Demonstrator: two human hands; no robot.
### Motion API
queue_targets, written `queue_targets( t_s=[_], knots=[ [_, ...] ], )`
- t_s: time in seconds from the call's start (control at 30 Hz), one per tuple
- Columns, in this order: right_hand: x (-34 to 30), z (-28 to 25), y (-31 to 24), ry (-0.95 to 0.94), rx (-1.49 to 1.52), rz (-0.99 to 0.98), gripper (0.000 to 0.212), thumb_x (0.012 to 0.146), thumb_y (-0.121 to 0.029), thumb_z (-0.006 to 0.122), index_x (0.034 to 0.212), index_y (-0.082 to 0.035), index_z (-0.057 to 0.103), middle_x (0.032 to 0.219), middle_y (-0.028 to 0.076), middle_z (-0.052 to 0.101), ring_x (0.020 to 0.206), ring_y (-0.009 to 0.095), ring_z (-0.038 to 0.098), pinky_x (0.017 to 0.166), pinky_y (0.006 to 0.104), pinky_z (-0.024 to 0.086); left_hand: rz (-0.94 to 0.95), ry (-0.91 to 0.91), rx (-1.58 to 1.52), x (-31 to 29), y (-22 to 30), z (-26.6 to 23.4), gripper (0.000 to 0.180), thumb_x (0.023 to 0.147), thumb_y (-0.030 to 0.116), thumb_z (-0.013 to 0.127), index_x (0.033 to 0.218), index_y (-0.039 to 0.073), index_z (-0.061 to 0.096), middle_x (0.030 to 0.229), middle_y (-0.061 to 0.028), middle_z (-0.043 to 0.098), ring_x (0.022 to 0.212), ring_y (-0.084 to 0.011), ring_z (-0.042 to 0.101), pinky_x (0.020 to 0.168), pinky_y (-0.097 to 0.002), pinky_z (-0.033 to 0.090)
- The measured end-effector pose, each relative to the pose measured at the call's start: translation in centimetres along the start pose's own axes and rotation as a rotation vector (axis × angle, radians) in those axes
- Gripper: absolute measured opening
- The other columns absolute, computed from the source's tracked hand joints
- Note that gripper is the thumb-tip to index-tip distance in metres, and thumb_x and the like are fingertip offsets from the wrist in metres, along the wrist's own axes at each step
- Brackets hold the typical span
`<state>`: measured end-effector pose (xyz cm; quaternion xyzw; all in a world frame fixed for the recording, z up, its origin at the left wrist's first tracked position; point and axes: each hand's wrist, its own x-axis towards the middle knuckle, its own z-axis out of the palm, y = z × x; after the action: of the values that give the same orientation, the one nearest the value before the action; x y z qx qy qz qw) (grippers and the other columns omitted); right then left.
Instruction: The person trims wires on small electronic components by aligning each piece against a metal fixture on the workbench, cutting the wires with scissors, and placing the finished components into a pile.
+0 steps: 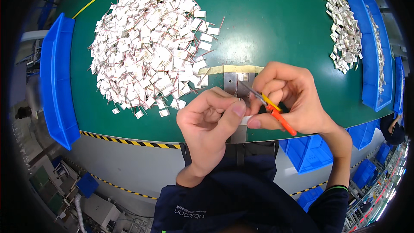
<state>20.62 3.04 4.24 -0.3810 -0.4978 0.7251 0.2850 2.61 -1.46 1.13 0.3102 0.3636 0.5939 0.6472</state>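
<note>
My right hand (286, 99) is curled around a small hand tool, scissors or snips by the look of it (280, 118), with orange and yellow handles. Its slender metal tip points up and left, over a metal fixture (230, 87) at the table's near edge. Pressed together at finger and thumb, my left hand (211, 123) meets my right fingertips in front of that fixture. A small white piece (246, 120) shows between the two hands, touching my left fingers and right thumb; fingers cover most of it. Another small white part (243, 77) sits on the fixture.
A large heap of white pieces with thin dark-red wires (146, 43) covers the left of the green table (267, 26). A smaller heap (343, 30) lies at the right. Blue bins stand at the left (58, 82) and right (366, 39) edges; another blue bin (308, 153) sits below.
</note>
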Motion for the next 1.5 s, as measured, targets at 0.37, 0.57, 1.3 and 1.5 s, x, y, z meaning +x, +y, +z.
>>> queue_targets(
  t_s=[0.37,0.57,1.3,1.5],
  knots=[
    [0.2,-0.4,-0.1,0.049,0.085,0.036,0.041,0.070,0.013,0.076,0.100,0.000,0.051,0.080,0.011,0.068,0.073,0.009,0.066,0.064,0.0193,0.049,0.003,0.015,-0.033,0.1,-0.1,0.3,0.007,0.088,-0.004,0.063,0.094,-0.006,0.060,0.091,-0.0124,0.066,0.086,-0.0141,0.064,0.079,-0.0261,0.050],
    [0.4,-0.2,-0.1,0.095,0.108,-0.025,0.040,0.070,0.013,0.076,0.099,0.001,0.051,0.078,0.011,0.068,0.064,0.008,0.064,0.056,0.0177,0.046,-0.007,-0.024,-0.053,-0.1,-0.1,0.1,0.009,0.088,-0.006,0.062,0.096,-0.007,0.058,0.096,-0.0133,0.065,0.091,-0.0150,0.063,0.082,-0.0268,0.049],
    [0.0,0.4,1.0,0.206,0.078,-0.114,0.039,0.076,0.008,0.073,0.107,0.001,0.050,0.085,0.011,0.068,0.075,0.007,0.066,0.062,0.0173,0.048,0.130,0.057,0.091,0.2,-0.7,0.8,0.011,0.084,-0.012,0.062,0.095,-0.012,0.060,0.098,-0.0167,0.063,0.088,-0.0165,0.063,0.079,-0.0261,0.051],
    [0.0,0.5,1.1,0.157,0.020,-0.139,0.040,0.075,0.008,0.074,0.107,0.002,0.050,0.079,0.008,0.066,0.075,0.006,0.064,0.064,0.0167,0.046,0.126,0.070,0.039,0.3,-0.3,0.8,0.011,0.085,-0.011,0.062,0.095,-0.012,0.062,0.096,-0.0174,0.064,0.090,-0.0192,0.065,0.080,-0.0270,0.052]
  ],
)
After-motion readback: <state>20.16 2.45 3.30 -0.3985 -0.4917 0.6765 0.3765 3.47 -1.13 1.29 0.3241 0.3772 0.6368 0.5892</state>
